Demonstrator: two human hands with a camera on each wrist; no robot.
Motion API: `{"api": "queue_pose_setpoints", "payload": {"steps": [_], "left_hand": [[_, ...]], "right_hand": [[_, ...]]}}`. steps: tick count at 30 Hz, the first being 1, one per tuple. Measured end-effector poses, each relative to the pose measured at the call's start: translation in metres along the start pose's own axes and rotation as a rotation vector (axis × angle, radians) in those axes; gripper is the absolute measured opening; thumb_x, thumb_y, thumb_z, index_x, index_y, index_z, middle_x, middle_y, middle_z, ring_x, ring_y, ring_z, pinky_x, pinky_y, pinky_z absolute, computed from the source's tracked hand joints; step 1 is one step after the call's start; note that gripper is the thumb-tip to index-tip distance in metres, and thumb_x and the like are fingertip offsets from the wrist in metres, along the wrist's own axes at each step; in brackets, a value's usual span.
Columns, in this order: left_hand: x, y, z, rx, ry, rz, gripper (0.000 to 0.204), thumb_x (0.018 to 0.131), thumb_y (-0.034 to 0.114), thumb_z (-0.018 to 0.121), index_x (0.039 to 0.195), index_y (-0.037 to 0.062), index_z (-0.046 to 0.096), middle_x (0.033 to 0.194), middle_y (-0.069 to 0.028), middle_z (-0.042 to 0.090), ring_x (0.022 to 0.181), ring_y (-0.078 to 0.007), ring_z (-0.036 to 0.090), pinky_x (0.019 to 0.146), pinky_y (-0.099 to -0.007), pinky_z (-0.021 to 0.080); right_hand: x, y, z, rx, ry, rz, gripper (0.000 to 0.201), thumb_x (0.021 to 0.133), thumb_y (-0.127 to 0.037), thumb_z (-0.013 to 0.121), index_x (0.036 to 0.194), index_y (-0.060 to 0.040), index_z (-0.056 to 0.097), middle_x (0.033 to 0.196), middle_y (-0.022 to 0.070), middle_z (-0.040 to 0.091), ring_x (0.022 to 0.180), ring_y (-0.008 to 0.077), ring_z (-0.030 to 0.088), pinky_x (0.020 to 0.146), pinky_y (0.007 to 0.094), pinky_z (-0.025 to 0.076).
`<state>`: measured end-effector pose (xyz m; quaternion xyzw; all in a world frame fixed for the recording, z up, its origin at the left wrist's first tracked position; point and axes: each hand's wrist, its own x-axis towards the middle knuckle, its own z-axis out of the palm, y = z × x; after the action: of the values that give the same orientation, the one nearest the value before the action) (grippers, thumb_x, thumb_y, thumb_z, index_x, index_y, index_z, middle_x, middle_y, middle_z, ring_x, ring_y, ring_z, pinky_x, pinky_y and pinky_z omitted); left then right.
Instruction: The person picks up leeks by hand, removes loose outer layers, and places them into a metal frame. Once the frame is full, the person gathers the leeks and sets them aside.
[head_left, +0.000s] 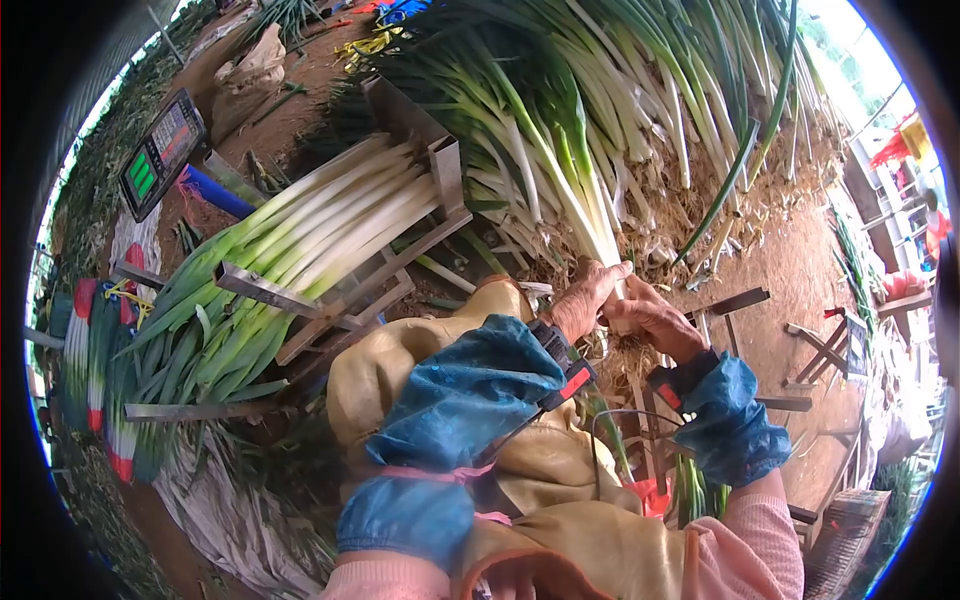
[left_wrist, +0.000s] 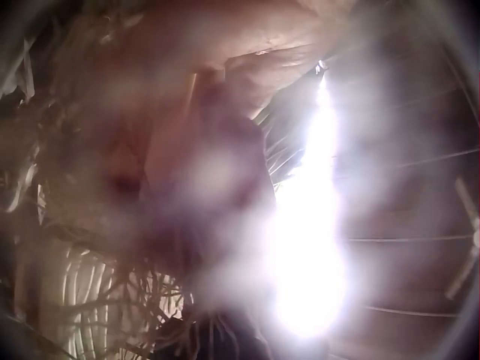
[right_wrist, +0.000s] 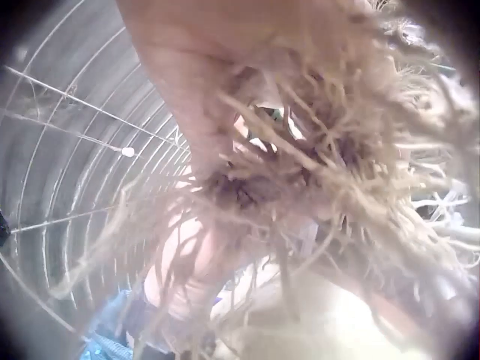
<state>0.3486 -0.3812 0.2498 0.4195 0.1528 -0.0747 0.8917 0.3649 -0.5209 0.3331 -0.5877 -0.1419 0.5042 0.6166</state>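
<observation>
Both hands are together in front of the apron at the root end of a long green onion [head_left: 594,222]. Its white stalk points away toward the pile and its green leaves lie over the other onions. My left hand [head_left: 585,298] grips the white stalk from the left. Just beside it, my right hand [head_left: 654,318] holds the lower end, thumb side close to the left fingers. Tangled brown roots [right_wrist: 330,161] hang below the right hand and fill much of the right wrist view. The left wrist view is blurred and glaring.
A large heap of green onions [head_left: 650,90] lies ahead on the wooden table [head_left: 815,300]. To the left, trimmed onions [head_left: 330,215] rest in a metal-and-wood rack [head_left: 450,175]. A digital scale display [head_left: 163,155] stands behind it. Bundled onions [head_left: 95,350] are at far left.
</observation>
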Motion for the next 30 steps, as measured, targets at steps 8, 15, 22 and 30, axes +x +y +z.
{"api": "queue_pose_setpoints", "payload": {"steps": [8,15,22,30], "left_hand": [[-0.005,0.055,0.003,-0.512,0.066,0.115,0.041,0.069,0.025,0.074,0.099,0.0032,0.057,0.084,-0.0110,0.061,0.074,-0.0267,0.059,0.070,-0.0395,0.050],[-0.025,0.023,0.042,-0.312,0.151,0.087,0.030,0.081,0.021,0.063,0.104,0.0031,0.053,0.083,-0.0058,0.055,0.074,-0.0170,0.053,0.068,-0.0300,0.045],[0.008,0.043,0.007,-0.729,-0.296,0.224,0.047,0.073,0.042,0.071,0.097,0.0049,0.056,0.077,-0.0107,0.059,0.064,-0.0247,0.059,0.058,-0.0403,0.052],[-0.088,0.124,0.025,-0.753,-0.294,0.348,0.037,0.082,0.033,0.063,0.104,0.0033,0.057,0.089,-0.0080,0.063,0.077,-0.0191,0.061,0.072,-0.0338,0.052]], "right_hand": [[-0.071,-0.041,0.071,-0.136,0.194,0.083,0.069,0.068,-0.022,0.063,0.128,-0.0007,0.037,0.106,0.0075,0.048,0.095,0.0151,0.045,0.082,0.0275,0.038],[-0.096,-0.028,0.081,-0.179,0.231,0.068,0.072,0.068,-0.015,0.061,0.132,-0.0029,0.032,0.098,0.0095,0.050,0.088,0.0175,0.050,0.077,0.0292,0.041],[-0.152,-0.024,0.119,-0.319,0.314,0.061,0.083,0.065,-0.006,0.061,0.138,-0.0032,0.022,0.103,0.0100,0.048,0.078,0.0173,0.053,0.067,0.0303,0.047],[-0.170,-0.013,0.156,-0.340,0.524,0.299,0.086,0.062,-0.002,0.060,0.138,-0.0005,0.020,0.120,0.0153,0.042,0.097,0.0218,0.048,0.075,0.0334,0.046]]}}
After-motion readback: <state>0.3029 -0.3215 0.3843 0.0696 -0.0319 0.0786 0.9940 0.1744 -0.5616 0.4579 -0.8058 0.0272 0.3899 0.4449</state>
